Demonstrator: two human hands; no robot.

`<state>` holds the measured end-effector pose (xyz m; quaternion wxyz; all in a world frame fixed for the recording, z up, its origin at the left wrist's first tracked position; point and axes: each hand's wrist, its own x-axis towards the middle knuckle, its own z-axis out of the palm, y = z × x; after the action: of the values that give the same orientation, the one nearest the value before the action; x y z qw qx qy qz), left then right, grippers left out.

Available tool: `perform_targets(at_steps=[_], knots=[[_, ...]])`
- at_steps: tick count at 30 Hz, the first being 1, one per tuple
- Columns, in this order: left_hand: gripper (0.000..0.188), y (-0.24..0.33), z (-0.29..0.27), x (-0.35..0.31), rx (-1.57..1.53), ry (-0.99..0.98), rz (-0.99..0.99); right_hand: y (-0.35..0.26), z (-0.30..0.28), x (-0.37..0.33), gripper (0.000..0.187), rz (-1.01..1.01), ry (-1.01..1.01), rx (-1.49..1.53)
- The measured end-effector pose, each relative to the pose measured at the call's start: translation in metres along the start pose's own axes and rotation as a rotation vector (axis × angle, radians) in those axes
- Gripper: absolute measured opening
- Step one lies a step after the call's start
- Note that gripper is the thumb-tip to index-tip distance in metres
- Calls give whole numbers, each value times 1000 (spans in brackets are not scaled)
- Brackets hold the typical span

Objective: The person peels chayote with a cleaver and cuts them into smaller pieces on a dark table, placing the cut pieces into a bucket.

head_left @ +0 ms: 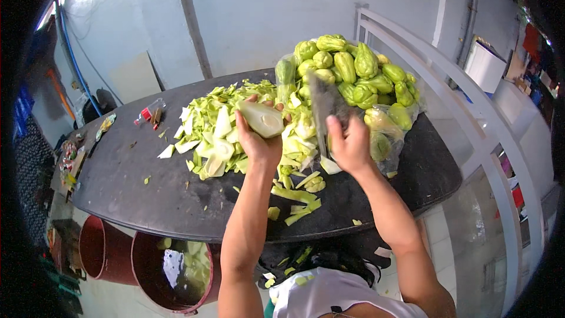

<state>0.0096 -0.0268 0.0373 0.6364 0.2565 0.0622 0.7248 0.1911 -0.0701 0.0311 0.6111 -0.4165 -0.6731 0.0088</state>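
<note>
My left hand [261, 146] cradles a pale peeled chayote [263, 120], its cut face turned up and showing the seed hollow. My right hand [352, 146] grips a broad-bladed cleaver [327, 101], blade pointing up and away; motion smears the blade, and the fist hides the handle. Beneath and around my left hand spreads a heap of chayote peels and slices [212, 121]. Beyond the cleaver, whole green chayotes [366, 70] are piled in and over a clear plastic bag [395, 141]. Some loose strips of peel [302, 203] lie nearer the table's front edge.
The dark table [129, 182] has a curved front edge. Below it on the left stand a reddish bucket [105, 253] and another bucket [143, 268] holding water and pale pieces. A grey metal railing [459, 97] runs along the right. Small packets [154, 112] lie at the table's left.
</note>
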Motion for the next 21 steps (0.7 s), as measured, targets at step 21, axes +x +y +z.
perform_targets(at_steps=[21], knots=[[52, -8, -29, -1, -81, -233, 315, -49, 34, -30, 13, -586, -168, -388]])
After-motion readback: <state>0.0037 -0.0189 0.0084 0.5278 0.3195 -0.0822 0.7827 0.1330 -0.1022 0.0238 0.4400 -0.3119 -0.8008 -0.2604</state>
